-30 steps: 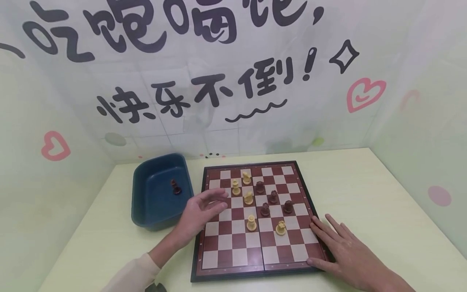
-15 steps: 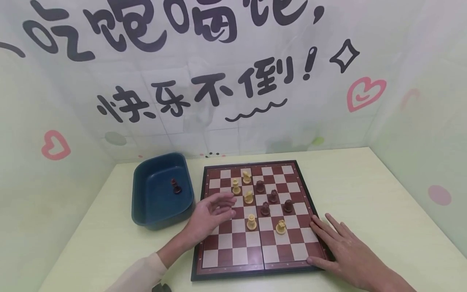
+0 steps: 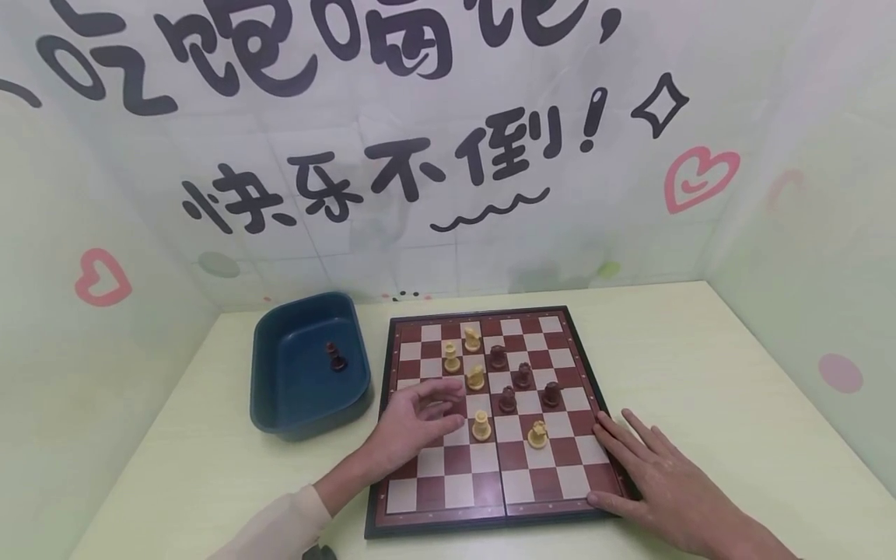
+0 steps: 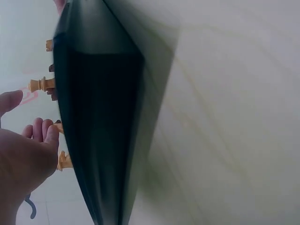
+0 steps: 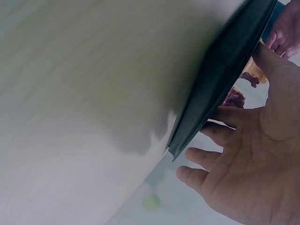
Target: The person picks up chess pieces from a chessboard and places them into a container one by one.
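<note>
A brown-and-white chessboard (image 3: 458,487) holds several light and dark chess pieces. My left hand (image 3: 409,428) hovers over the board's left half, thumb and fingers apart and loosely bent, with nothing between them. Closest to its fingertips are a light castle-shaped piece (image 3: 481,426) and a light knight (image 3: 475,378). In the left wrist view, a light piece (image 4: 41,85) stands just beyond the thumb. My right hand (image 3: 665,486) rests with spread, straight fingers on the board's right edge. Dark pieces, among them a dark knight (image 3: 552,394), stand on the right half, near another light piece (image 3: 537,434).
Left of the board, a blue plastic tray (image 3: 269,416) contains one dark chess piece (image 3: 336,358). Both sit on a pale wood-look table (image 3: 672,342). Behind rises a white sheet (image 3: 392,264) with printed writing and hearts. Further light pieces (image 3: 451,358) occupy the board's far left.
My left hand has moved to the right and slightly toward me, from the board's left edge to beside the light castle-shaped piece. The right hand and the pieces have stayed in place.
</note>
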`<state>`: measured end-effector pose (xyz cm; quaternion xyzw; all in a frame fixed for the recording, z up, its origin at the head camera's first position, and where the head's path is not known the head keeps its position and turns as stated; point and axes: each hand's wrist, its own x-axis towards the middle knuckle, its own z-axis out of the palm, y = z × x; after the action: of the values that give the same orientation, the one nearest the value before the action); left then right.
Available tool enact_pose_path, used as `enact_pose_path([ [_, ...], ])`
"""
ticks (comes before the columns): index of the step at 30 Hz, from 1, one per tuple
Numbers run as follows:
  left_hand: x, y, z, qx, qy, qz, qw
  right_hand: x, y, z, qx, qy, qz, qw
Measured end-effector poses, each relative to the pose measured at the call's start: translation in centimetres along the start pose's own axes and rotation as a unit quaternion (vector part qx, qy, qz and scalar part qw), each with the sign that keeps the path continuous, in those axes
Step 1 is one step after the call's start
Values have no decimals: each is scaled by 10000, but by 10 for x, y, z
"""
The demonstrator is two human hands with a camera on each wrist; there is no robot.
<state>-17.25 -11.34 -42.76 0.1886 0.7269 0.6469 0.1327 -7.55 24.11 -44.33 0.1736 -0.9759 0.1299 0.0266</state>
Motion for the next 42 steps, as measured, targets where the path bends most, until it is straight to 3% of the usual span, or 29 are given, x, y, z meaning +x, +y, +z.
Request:
enact_pose_path([
  [13, 5, -5, 18, -128, -183, -108, 9997, -1, 1, 4, -33, 79, -17, 10000],
  [20, 7, -8, 26, -366, -219, -368, 9984, -1, 0, 1, -31, 27, -14, 10000],
  [24, 8, -8, 30, -425, -321, -317, 9981, -1, 0, -1, -37, 17, 2, 10000],
  [32, 8, -6, 34, -4, -317, -339, 9989, 0, -1, -5, -62, -13, -2, 10000],
  [42, 6, -2, 34, -54, -327, -367, 9988, 0, 0, -8, -34, -60, -29, 10000],
])
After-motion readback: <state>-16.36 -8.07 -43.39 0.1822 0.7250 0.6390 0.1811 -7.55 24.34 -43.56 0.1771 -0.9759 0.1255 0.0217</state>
